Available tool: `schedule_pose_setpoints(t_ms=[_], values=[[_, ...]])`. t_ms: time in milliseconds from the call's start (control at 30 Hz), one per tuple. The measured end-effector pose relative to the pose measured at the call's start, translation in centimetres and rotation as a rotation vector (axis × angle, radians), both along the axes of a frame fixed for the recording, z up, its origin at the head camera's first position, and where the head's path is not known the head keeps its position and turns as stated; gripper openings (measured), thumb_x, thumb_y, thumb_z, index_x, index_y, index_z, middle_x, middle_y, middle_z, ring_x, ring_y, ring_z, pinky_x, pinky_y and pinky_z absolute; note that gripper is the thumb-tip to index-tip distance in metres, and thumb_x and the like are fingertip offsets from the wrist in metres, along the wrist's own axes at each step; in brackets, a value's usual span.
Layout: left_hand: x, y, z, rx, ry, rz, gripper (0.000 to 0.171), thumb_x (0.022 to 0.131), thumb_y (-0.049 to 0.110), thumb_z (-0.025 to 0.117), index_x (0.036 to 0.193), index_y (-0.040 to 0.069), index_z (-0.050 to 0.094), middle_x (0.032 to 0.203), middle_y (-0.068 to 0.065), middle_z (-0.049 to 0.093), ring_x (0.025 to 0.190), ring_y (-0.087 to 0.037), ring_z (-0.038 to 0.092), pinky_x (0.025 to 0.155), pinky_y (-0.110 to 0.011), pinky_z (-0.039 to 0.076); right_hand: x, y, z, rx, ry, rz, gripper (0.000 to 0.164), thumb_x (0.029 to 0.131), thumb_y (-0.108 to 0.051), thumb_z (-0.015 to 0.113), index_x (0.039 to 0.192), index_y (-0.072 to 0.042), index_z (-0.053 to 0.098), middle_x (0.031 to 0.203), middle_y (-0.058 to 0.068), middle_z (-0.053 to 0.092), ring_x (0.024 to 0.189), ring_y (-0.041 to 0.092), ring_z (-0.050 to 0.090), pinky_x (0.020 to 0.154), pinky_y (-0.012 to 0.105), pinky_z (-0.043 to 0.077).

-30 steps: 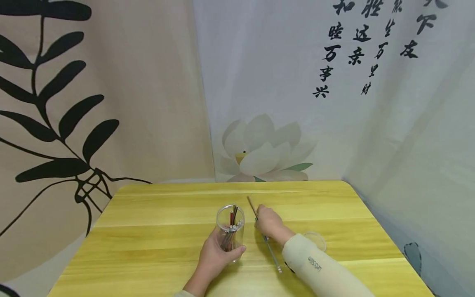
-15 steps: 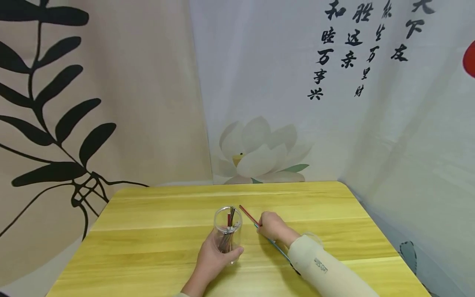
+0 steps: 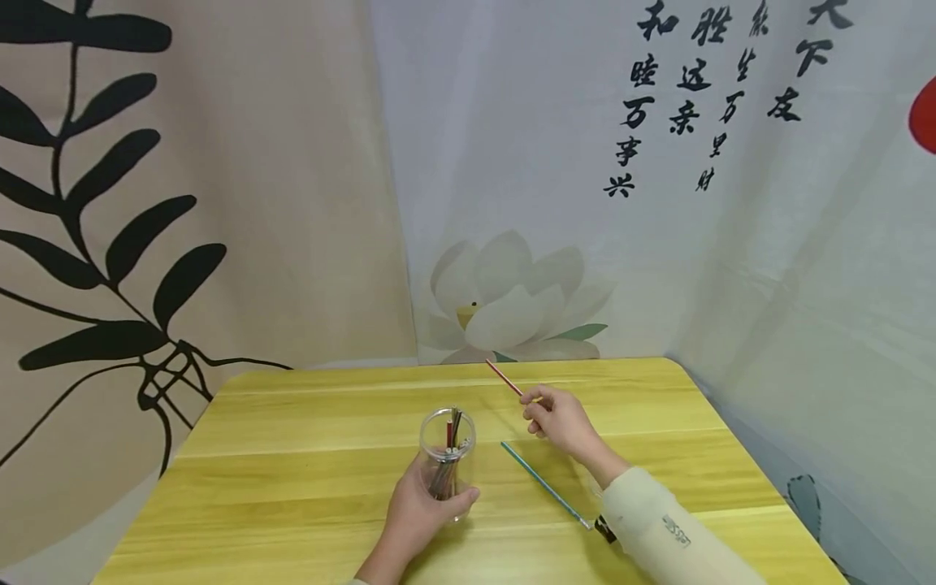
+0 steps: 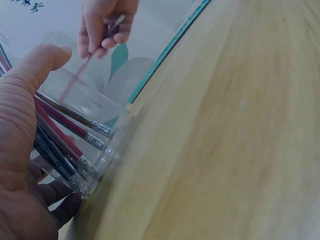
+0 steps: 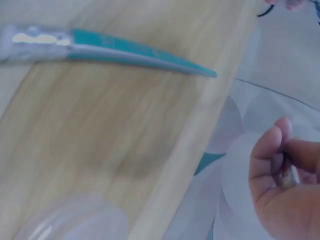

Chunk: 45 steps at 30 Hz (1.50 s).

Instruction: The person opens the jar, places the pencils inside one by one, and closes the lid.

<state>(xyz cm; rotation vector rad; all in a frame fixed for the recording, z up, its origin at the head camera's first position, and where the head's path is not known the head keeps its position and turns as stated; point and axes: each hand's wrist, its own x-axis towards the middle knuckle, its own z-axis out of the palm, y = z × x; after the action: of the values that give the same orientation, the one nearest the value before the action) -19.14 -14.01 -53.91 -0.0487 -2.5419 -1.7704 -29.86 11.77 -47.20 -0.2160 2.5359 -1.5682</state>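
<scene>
My left hand (image 3: 415,508) grips a clear cup (image 3: 466,471) standing on the table, its thumb along the near side. Several pencils (image 4: 65,120) lean inside the cup, metal eraser ends down in the left wrist view. To the right, my right hand (image 3: 561,421) pinches a red pencil (image 3: 504,378) above the table, its free end pointing away to the upper left. Part of that pencil is hidden in the fingers. Below this hand a teal pencil (image 3: 544,485) lies diagonally on the wood, also large in the right wrist view.
A small black object (image 3: 604,530) lies by the right sleeve, near the teal pencil's metal end. In the right wrist view a transparent round piece (image 5: 75,222) sits on the tabletop. Behind the yellow wooden table (image 3: 307,455) hang printed cloths (image 3: 512,162).
My right hand has lifted the red pencil off the table and moved right and away, leaving the teal pencil lying behind. My left hand keeps its hold on the cup.
</scene>
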Motion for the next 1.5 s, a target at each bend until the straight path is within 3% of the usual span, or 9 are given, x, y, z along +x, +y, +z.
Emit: schedule_pose_setpoints(t_ms=[200,333,500,600,733,867,1033,1333,1500], values=[[0.1,-0.3,0.1,0.003,-0.002,-0.008,0.075,0.081,0.04,0.094,0.143,0.019,0.057,0.134,-0.01,0.075,0.13,-0.035,0.068,0.108,-0.063,0.054,0.4,0.8,0.9,0.018,0.052,0.005,0.032,0.108,-0.012,0.064,0.139,-0.006,0.061,0.103,0.007,0.078,0.085,0.035,0.073,0.074,0.044,0.064],[0.1,-0.3,0.2,0.016,-0.01,-0.012,0.074,0.082,0.038,0.094,0.143,0.018,0.057,0.133,-0.011,0.075,0.128,-0.034,0.068,0.108,-0.062,0.055,0.7,0.8,1.3,0.036,0.076,-0.049,0.021,0.105,-0.013,0.069,0.124,-0.006,0.071,0.097,0.006,0.078,0.083,0.032,0.074,0.069,0.035,0.061],[0.0,-0.2,0.2,0.026,-0.008,-0.012,0.076,0.082,0.039,0.094,0.144,0.02,0.056,0.136,-0.011,0.073,0.131,-0.035,0.067,0.109,-0.063,0.054,0.9,0.9,1.7,-0.184,0.006,-0.094,0.025,0.104,-0.009,0.07,0.126,0.002,0.071,0.106,0.015,0.078,0.089,0.018,0.078,0.081,0.031,0.066],[-0.1,-0.2,0.1,0.027,0.0,-0.013,0.077,0.081,0.04,0.094,0.145,0.02,0.056,0.138,-0.012,0.073,0.132,-0.035,0.066,0.11,-0.063,0.053,0.8,0.9,2.0,-0.363,-0.046,-0.052,0.037,0.102,-0.004,0.07,0.136,0.007,0.062,0.12,0.018,0.074,0.098,0.016,0.078,0.093,0.035,0.066],[-0.2,-0.2,0.1,0.023,0.005,-0.018,0.076,0.081,0.04,0.094,0.144,0.019,0.056,0.131,-0.01,0.076,0.125,-0.029,0.07,0.106,-0.058,0.056,1.0,1.1,2.6,-0.493,-0.086,0.051,0.044,0.1,0.0,0.07,0.14,0.009,0.055,0.122,0.012,0.07,0.1,0.015,0.076,0.09,0.03,0.066],[-0.3,-0.1,0.1,0.028,0.004,-0.019,0.074,0.081,0.038,0.094,0.142,0.019,0.057,0.12,-0.006,0.079,0.117,-0.023,0.072,0.103,-0.053,0.057,1.5,1.4,3.3,-0.513,-0.11,0.186,0.044,0.101,-0.002,0.069,0.142,0.008,0.054,0.119,0.004,0.069,0.099,0.013,0.074,0.086,0.026,0.064],[-0.2,-0.1,0.1,0.024,0.001,-0.011,0.077,0.081,0.038,0.095,0.145,0.019,0.056,0.13,-0.007,0.077,0.127,-0.03,0.069,0.11,-0.061,0.054,2.5,2.1,3.7,-0.498,-0.118,0.273,0.05,0.103,-0.007,0.071,0.147,0.005,0.051,0.119,0.001,0.074,0.1,0.011,0.075,0.086,0.027,0.064],[0.0,-0.2,0.2,0.023,-0.022,-0.016,0.077,0.082,0.037,0.094,0.145,0.018,0.055,0.132,-0.008,0.076,0.131,-0.034,0.067,0.112,-0.064,0.051,3.1,2.3,4.0,-0.56,-0.099,0.17,0.067,0.101,-0.006,0.073,0.158,-0.001,0.039,0.115,0.001,0.081,0.092,0.008,0.077,0.082,0.026,0.064],[0.0,-0.2,0.1,0.027,-0.017,-0.028,0.079,0.082,0.039,0.094,0.147,0.019,0.054,0.137,-0.01,0.073,0.134,-0.037,0.066,0.112,-0.065,0.051,3.0,1.8,4.1,-0.552,-0.03,0.054,0.053,0.103,-0.007,0.071,0.149,0.001,0.048,0.101,-0.003,0.084,0.081,0.005,0.074,0.075,0.022,0.062]])
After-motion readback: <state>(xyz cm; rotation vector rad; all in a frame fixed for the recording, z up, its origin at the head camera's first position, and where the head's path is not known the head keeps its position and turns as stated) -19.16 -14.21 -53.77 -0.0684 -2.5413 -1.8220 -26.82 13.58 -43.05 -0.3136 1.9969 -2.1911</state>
